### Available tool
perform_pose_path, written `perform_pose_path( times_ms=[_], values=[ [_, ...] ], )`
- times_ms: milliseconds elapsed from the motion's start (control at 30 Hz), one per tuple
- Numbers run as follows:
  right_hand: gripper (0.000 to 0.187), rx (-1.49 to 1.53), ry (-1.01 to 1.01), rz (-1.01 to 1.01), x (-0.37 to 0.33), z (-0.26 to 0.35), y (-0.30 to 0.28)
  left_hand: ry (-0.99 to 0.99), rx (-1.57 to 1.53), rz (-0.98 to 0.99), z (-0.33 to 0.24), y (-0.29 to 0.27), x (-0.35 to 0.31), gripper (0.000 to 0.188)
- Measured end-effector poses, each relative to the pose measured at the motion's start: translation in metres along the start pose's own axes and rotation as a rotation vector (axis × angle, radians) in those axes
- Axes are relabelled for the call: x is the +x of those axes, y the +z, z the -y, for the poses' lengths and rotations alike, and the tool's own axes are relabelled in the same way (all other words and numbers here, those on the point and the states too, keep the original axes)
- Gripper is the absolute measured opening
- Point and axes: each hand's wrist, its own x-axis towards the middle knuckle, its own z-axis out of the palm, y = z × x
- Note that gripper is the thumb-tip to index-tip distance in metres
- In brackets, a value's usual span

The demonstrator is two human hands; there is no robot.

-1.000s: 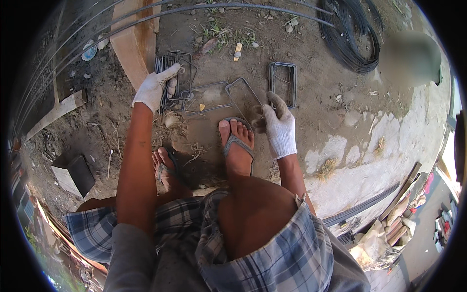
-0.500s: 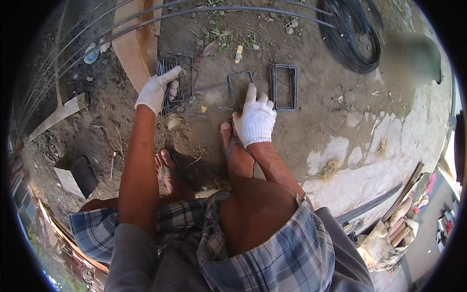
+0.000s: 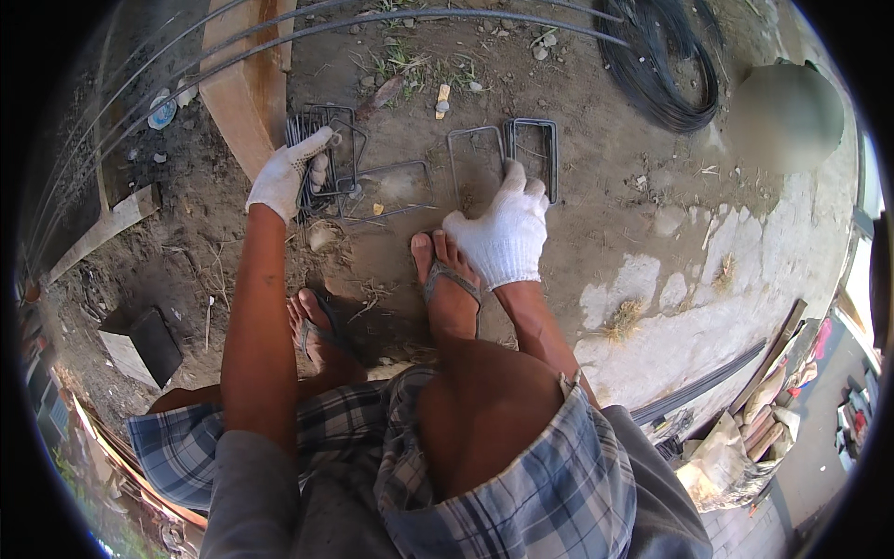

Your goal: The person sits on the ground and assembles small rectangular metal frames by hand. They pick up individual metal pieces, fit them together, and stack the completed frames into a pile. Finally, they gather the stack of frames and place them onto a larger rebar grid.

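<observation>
I squat on bare dirt in sandals, wearing white knit gloves. My left hand grips a stack of rectangular steel wire stirrups lying beside a timber beam. One loose stirrup lies flat just right of that stack. My right hand reaches forward past my right foot, and its fingers close over the near end of a single stirrup. That stirrup lies alongside another stirrup on the ground.
A timber beam and long steel bars run across the top left. A coil of black wire lies top right. A dark block sits at the left; a patchy concrete slab and scrap wood at the right.
My right hand has moved from beside my right foot forward and left, carrying one stirrup up next to the one lying ahead. My left hand has stayed on the stack.
</observation>
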Motion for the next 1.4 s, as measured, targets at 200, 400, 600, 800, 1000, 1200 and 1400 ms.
perform_pose_path(
  times_ms=[200,400,600,800,1000,1200,1400],
  values=[
    [0.105,-0.064,0.126,-0.178,0.046,-0.046,-0.012,-0.024,-0.009,-0.023,-0.001,0.000,0.004,0.034],
    [0.107,-0.112,0.099,-0.158,0.053,-0.057,0.001,-0.030,-0.034,-0.018,-0.002,0.002,0.001,0.035],
    [0.104,-0.129,0.100,-0.110,0.051,-0.057,-0.003,-0.046,-0.015,0.004,-0.004,0.002,0.000,0.037],
    [0.097,-0.152,-0.051,-0.267,0.028,-0.041,-0.009,-0.039,-0.012,-0.019,-0.001,0.004,0.000,0.039],
    [0.055,-0.046,-0.527,0.181,-0.016,0.008,0.056,-0.049,-0.025,0.021,0.000,-0.001,0.003,0.035],
    [0.022,0.035,-0.799,-0.166,-0.003,0.009,0.063,-0.007,-0.030,-0.014,0.003,0.005,-0.002,0.034],
    [0.021,0.016,-1.021,0.087,0.008,0.009,0.034,0.018,0.097,-0.040,0.002,0.007,-0.003,0.039]
  ],
)
